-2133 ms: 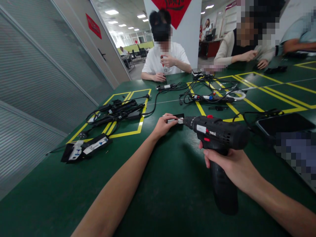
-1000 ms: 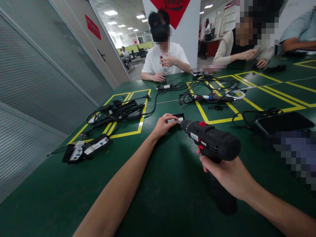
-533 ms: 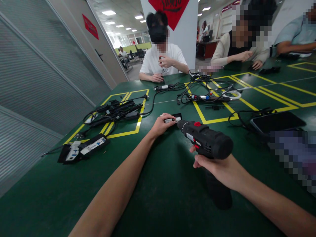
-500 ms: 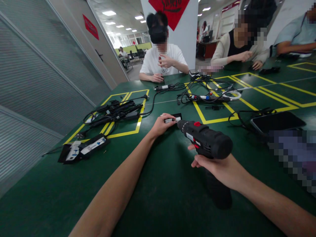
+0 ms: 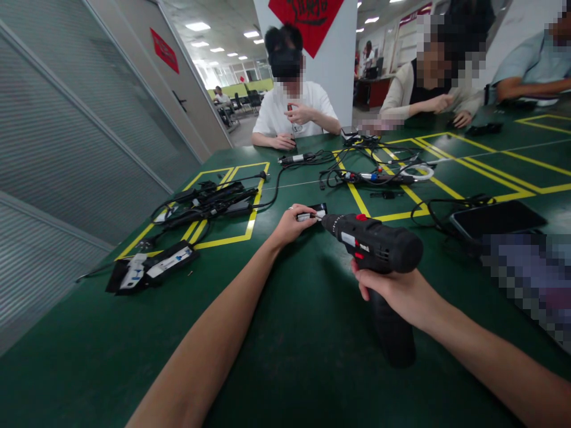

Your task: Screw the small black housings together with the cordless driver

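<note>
A black cordless drill (image 5: pixel 375 242) is gripped by my right hand (image 5: pixel 392 291), its handle slanting down over the table and its chuck aimed left and away from me. The drill's bit reaches to a small black part with a white label (image 5: pixel 319 214). My left hand (image 5: pixel 292 226) grips this part from its left side, with the fingers bent over it. The bit's tip sits close beside those fingertips; whether it touches the part is too small to tell. My left hand covers much of the part.
Bundles of black cables and adapters (image 5: pixel 218 199) lie in a yellow-taped area at left, near black pieces with white labels (image 5: pixel 172 261). More cables and tools (image 5: pixel 379 177) lie beyond at right, with a phone (image 5: pixel 498 219) nearer. Co-workers sit across the green table (image 5: pixel 285 380).
The drill's body has tilted a little, and its handle base has swung slightly left and up. My right fingers have closed in around the handle. My left hand has stayed in place.
</note>
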`<state>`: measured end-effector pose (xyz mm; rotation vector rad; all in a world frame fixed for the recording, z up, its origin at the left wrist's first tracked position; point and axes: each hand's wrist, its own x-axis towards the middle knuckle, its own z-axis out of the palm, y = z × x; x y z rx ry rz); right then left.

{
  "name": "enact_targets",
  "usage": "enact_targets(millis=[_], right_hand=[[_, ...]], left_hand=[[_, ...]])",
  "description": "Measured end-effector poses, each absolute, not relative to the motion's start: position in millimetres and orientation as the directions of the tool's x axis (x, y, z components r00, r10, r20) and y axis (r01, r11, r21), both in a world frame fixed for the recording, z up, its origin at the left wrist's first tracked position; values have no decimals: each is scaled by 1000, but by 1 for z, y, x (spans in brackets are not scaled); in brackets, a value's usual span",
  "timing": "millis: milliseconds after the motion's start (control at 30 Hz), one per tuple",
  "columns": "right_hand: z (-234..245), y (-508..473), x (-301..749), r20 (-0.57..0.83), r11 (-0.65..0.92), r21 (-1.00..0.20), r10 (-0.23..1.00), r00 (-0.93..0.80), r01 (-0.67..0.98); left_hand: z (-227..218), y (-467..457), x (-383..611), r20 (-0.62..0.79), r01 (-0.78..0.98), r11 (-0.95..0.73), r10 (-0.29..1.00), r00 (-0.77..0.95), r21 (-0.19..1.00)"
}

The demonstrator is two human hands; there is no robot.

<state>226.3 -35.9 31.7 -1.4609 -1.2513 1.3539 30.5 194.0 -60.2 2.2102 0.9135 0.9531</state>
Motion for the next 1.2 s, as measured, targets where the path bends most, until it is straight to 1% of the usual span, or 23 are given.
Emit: enact_targets(millis=[100,200,300,367,600,833,1200], right_hand=[[32,-33,230,-251,-245,-962,967,-39,118],[30,-31,235,-271,-269,-962,962,-37,47],[27,-30,240,-260,-262,-965,965,-45,-32],[26,-29,242,-256,-259,-965,965,-52,-52],[23,-27,239,-279,-279,-960,960,-33,-17],[26,-27,238,-277,-275,-961,960,-51,42],[33,-26,235,-291,-292,-956,956,-21,-17]], left_hand=[[-58,194,30,392,377,-606,768,507,700],[-58,193,30,389,388,-600,775,498,699],[-58,194,30,394,382,-602,774,496,701],[-59,194,30,397,381,-604,773,495,700],[-60,195,29,390,407,-609,772,502,681],[-59,195,28,401,397,-617,766,503,680],[-59,196,28,398,393,-621,760,514,678]])
